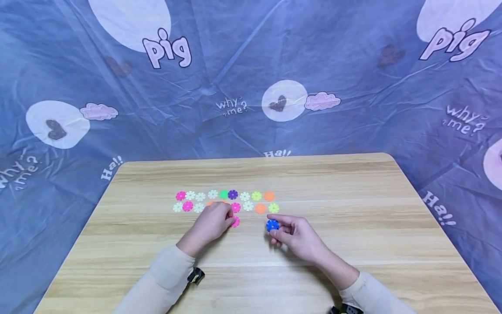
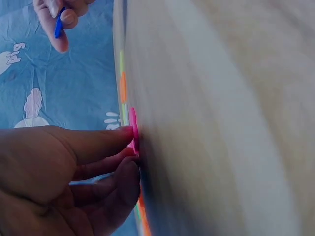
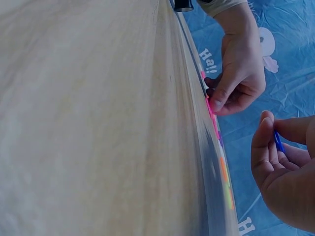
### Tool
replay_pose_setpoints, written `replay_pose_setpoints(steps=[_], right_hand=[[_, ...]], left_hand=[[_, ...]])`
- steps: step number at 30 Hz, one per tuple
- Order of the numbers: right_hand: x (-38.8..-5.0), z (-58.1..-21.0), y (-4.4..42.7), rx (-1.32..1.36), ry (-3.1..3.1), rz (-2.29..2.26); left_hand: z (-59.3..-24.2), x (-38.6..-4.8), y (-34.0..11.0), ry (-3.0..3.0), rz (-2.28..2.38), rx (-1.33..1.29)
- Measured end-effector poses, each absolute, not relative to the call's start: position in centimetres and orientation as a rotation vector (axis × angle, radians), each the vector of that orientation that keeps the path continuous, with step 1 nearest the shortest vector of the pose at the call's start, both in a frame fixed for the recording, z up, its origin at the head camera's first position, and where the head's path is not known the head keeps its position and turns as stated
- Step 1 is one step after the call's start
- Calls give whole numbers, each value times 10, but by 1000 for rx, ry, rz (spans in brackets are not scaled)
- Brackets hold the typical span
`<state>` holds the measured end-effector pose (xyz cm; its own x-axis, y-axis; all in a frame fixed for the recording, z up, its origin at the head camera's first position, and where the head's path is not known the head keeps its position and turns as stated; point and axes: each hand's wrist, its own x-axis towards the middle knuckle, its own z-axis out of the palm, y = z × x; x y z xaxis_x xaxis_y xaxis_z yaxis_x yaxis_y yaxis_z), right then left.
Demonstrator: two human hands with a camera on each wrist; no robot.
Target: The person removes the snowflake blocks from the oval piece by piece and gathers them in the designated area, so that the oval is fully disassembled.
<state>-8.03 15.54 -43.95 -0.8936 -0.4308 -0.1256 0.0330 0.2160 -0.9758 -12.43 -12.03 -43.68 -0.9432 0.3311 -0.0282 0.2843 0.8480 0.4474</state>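
Observation:
My left hand is at the table, thumb and fingers pinching the edge of a pink snowflake building disc. In the left wrist view, the thumb tip touches that pink disc, which lies almost flat on the wood. Held up between the thumb and fingers of my right hand is a blue snowflake disc, raised off the surface. The right wrist view shows this blue disc edge-on. The left hand partly covers orange discs in the row behind it.
Two rows of notched discs lie beyond the hands, among them a purple disc, a green disc and an orange disc. They rest on a wooden table, with a blue printed cloth hanging behind.

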Motion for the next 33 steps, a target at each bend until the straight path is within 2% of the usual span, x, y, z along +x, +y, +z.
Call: replay_pose_setpoints(steps=[10,33], right_hand=[[-80,-441,153,-372,2140,-1720],[-89,-440,146,-160,1968,-1835]], left_hand=[[-437,-126,-122,2898,718,458],[-429,-118,-140,2837,955,333]])
